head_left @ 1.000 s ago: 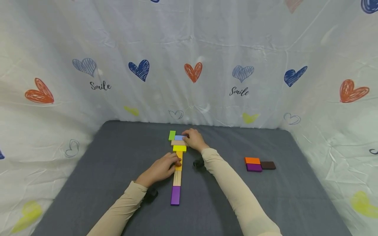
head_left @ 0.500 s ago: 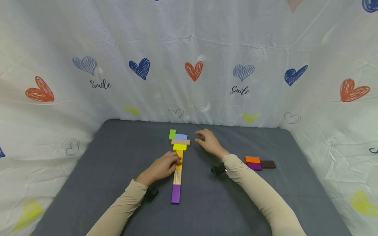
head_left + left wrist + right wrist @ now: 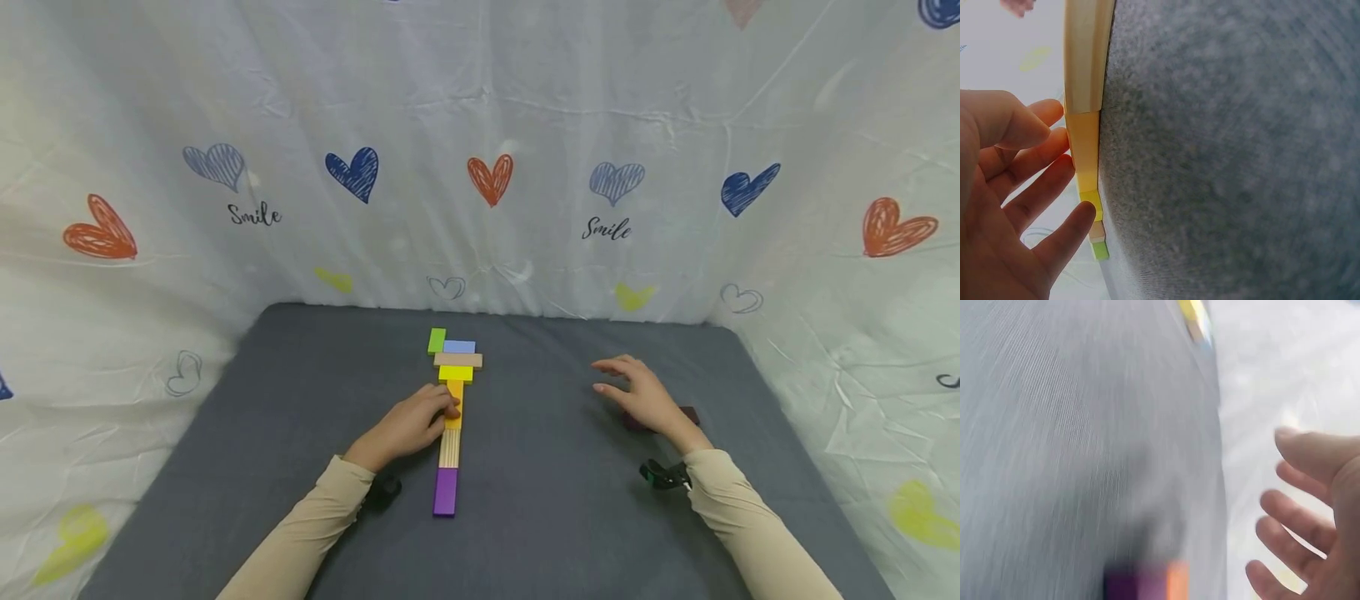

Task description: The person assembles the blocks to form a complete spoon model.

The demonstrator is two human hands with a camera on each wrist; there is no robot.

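My left hand (image 3: 408, 425) rests its fingertips on an amber-yellow block (image 3: 1083, 150), fingers loosely bent. This block is part of a flat line of blocks: a purple block (image 3: 445, 492) nearest me, then a grooved light-wood block (image 3: 449, 448). Beyond come a yellow block (image 3: 456, 373), a tan block (image 3: 458, 360) lying crosswise, a blue block (image 3: 459, 346) and a green block (image 3: 437, 340). My right hand (image 3: 641, 392) holds nothing, fingers spread, above a separate cluster. There a brown block (image 3: 690, 414) shows; an orange block (image 3: 1177, 581) and a purple one (image 3: 1150, 586) appear blurred in the right wrist view.
A dark grey cloth (image 3: 540, 500) covers the table. White curtain (image 3: 487, 100) with printed hearts hangs behind it and along both sides. A black wrist camera (image 3: 663, 475) sits under the right wrist.
My right hand has left the blue block at the far end and swept right, over the separate cluster. My left hand stays at the amber-yellow block.
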